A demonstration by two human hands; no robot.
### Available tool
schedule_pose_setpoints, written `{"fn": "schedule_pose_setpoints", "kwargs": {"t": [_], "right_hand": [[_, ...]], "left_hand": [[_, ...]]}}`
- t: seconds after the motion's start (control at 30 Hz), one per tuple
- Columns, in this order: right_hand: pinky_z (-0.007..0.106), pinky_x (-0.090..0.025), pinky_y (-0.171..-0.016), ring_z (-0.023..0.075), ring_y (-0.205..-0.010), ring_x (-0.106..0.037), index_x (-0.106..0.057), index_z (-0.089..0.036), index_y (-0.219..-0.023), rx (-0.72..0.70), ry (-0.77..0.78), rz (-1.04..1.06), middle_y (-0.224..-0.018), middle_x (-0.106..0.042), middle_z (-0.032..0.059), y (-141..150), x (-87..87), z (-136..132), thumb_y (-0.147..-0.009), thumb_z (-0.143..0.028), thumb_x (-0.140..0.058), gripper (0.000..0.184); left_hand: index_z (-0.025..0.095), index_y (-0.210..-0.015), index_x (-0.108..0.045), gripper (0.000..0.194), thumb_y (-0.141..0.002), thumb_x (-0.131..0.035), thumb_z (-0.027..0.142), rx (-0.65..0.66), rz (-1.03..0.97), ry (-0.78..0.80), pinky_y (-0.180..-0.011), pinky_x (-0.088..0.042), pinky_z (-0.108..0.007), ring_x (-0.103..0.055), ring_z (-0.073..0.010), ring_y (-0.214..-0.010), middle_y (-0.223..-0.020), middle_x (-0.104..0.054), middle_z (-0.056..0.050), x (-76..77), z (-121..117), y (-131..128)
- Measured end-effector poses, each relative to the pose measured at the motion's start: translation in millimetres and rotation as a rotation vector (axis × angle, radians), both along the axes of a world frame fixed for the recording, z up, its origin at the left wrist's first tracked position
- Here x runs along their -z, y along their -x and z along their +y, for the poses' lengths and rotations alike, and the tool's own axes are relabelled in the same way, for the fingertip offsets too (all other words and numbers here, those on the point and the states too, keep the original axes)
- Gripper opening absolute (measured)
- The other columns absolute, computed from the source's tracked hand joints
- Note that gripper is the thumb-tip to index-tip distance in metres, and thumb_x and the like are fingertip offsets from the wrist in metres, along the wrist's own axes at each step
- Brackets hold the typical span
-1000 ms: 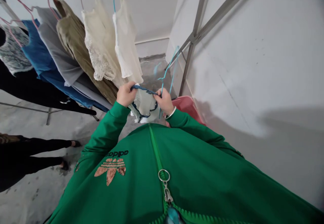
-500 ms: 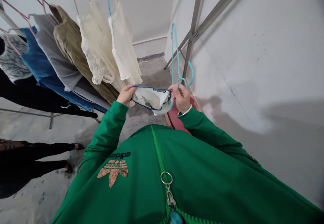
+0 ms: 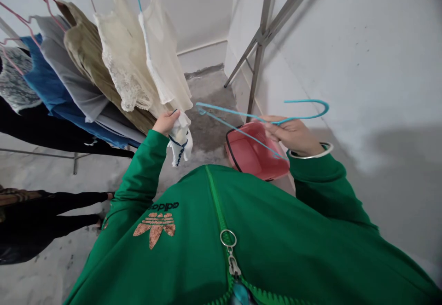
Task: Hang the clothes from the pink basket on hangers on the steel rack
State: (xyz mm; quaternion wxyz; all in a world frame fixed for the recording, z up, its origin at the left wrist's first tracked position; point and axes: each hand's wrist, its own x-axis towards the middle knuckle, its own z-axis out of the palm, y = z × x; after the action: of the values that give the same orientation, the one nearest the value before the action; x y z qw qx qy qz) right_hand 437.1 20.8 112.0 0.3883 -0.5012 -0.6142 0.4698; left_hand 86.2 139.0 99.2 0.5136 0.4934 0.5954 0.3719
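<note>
My left hand [image 3: 166, 123] is closed on the edge of a small white garment [image 3: 180, 140] with dark blue trim, which hangs down bunched. A light blue hanger [image 3: 235, 112] is pinched in my right hand [image 3: 292, 135] near the base of its hook. The hanger is bare, its hook pointing right and its frame reaching left towards the garment without touching it. Under my right hand stands a pink basket [image 3: 258, 148] with a dark handle; its inside shows only in part. The garment's exact kind cannot be made out.
To the left hang several clothes on hangers, among them a white top [image 3: 162, 47], a cream lace top [image 3: 120, 56] and an olive garment [image 3: 90, 56]. A metal rack leg [image 3: 257, 61] stands by the right wall. At the lower left a person in black trousers [image 3: 65, 208] stands.
My right hand has let go of the garment and moved right with the hanger, which has turned from upright to lying sideways. The garment now droops from my left hand alone. More of the basket shows.
</note>
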Motion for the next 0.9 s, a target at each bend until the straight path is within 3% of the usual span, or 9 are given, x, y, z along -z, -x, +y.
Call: {"fn": "schedule_pose_setpoints", "kwargs": {"t": [0.1,0.17,0.37,0.53,0.7,0.8,0.9], "right_hand": [[0.022,-0.028,-0.045,0.0078,-0.045,-0.036,-0.064,-0.013,-0.119,-0.170,0.134,-0.043,-0.048,-0.040,-0.0058,9.7,-2.6,-9.6,-0.087,-0.051,-0.054,0.050],[0.022,-0.029,-0.046,0.0073,-0.045,-0.037,-0.063,-0.011,-0.118,-0.229,0.145,-0.041,-0.048,-0.041,-0.0059,22.0,1.1,-8.6,-0.088,-0.050,-0.052,0.050],[0.021,-0.021,-0.044,0.0056,-0.042,-0.028,-0.060,-0.008,-0.117,-0.305,0.077,0.090,-0.046,-0.034,-0.0085,71.7,20.5,10.0,-0.093,-0.048,-0.046,0.048],[0.021,-0.023,-0.045,0.0051,-0.043,-0.031,-0.062,-0.009,-0.101,-0.267,-0.058,0.167,-0.047,-0.036,-0.0084,104.8,30.9,27.3,-0.092,-0.051,-0.048,0.045],[0.021,-0.023,-0.045,0.0051,-0.043,-0.030,-0.063,-0.012,-0.091,-0.273,-0.119,0.130,-0.047,-0.036,-0.0080,99.9,23.7,46.6,-0.089,-0.054,-0.051,0.044],[0.023,-0.037,-0.055,0.0085,-0.054,-0.043,-0.063,-0.015,-0.086,-0.135,-0.286,-0.013,-0.057,-0.048,-0.0035,86.7,10.0,56.7,-0.085,-0.054,-0.056,0.040],[0.036,-0.047,-0.081,0.0178,-0.083,-0.053,-0.061,-0.019,-0.090,0.262,-0.572,-0.101,-0.083,-0.058,0.0045,79.7,-0.1,53.4,-0.083,-0.052,-0.061,0.034]], "left_hand": [[0.015,-0.066,-0.065,0.031,-0.073,-0.071,0.045,0.002,0.091,0.019,-0.058,-0.047,-0.025,-0.058,-0.0139,-0.058,-0.058,-0.063,-0.001,-0.6,-0.4,3.5],[0.015,-0.065,-0.064,0.032,-0.077,-0.067,0.044,0.055,0.181,-0.014,-0.056,-0.044,-0.025,-0.055,-0.0134,-0.057,-0.057,-0.062,-0.001,-2.9,-3.9,2.1],[0.014,-0.069,-0.066,0.035,-0.089,-0.051,0.039,0.349,0.674,-0.231,-0.061,-0.040,-0.025,-0.055,-0.0153,-0.064,-0.059,-0.057,0.000,-21.2,-31.9,-19.9],[0.019,-0.101,-0.070,0.031,-0.095,-0.044,0.034,0.537,1.166,-0.409,-0.071,-0.042,-0.031,-0.061,-0.0234,-0.086,-0.088,-0.064,-0.009,-38.4,-57.2,-41.8],[0.020,-0.097,-0.069,0.024,-0.093,-0.048,0.031,0.535,1.282,-0.583,-0.088,-0.040,-0.040,-0.053,-0.0303,-0.113,-0.113,-0.058,-0.014,-47.7,-60.6,-46.9],[0.018,-0.101,-0.065,0.026,-0.096,-0.042,0.030,0.552,1.216,-0.524,-0.079,-0.041,-0.035,-0.059,-0.0269,-0.099,-0.104,-0.061,-0.013,-47.8,-58.6,-46.6],[0.017,-0.096,-0.061,0.026,-0.097,-0.041,0.033,0.445,1.152,-0.531,-0.072,-0.039,-0.031,-0.061,-0.0244,-0.090,-0.100,-0.062,-0.011,-49.4,-58.7,-45.1]]}}
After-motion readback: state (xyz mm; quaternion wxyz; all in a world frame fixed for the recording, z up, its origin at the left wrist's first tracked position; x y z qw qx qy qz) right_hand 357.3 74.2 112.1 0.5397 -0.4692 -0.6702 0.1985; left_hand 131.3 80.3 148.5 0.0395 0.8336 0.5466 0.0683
